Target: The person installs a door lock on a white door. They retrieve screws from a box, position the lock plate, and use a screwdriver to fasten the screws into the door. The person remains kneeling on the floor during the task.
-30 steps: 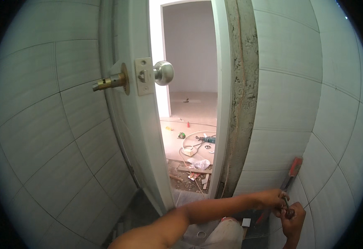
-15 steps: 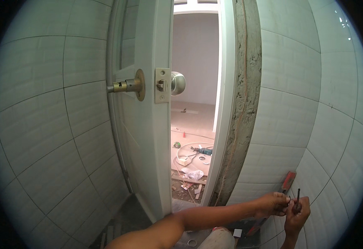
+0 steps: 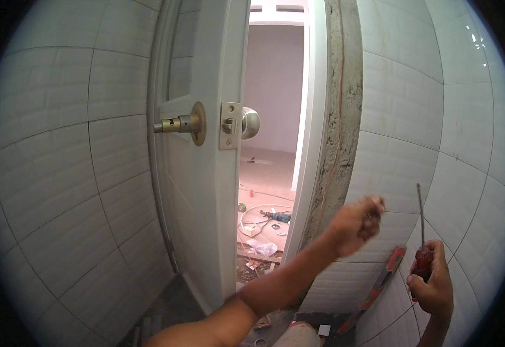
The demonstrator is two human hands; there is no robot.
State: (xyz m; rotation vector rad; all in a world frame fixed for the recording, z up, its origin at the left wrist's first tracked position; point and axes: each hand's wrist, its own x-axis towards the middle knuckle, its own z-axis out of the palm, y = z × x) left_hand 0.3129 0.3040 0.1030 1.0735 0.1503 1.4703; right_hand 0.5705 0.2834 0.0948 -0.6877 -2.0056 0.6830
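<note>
Head view, from the left: a bare metal spindle with a round base sticks out from the white door, with no knob over it, so a knock could twist or bend it. Next comes the latch plate on the door's edge, then the round knob on the far side. The left forearm reaches across low in front of the door; a bump from it might swing the panel. The left hand, blurred, has its fingers curled inward; I cannot tell whether they pinch anything, but a small part in so loose a curl could drop. A red-and-grey bar leans in the corner, liable to slide if brushed. Farthest right, the screwdriver stands tip-up, its red handle wrapped by the right hand; tilting leftward, its exposed tip could jab the other hand, or scratch the wall tiles.
</note>
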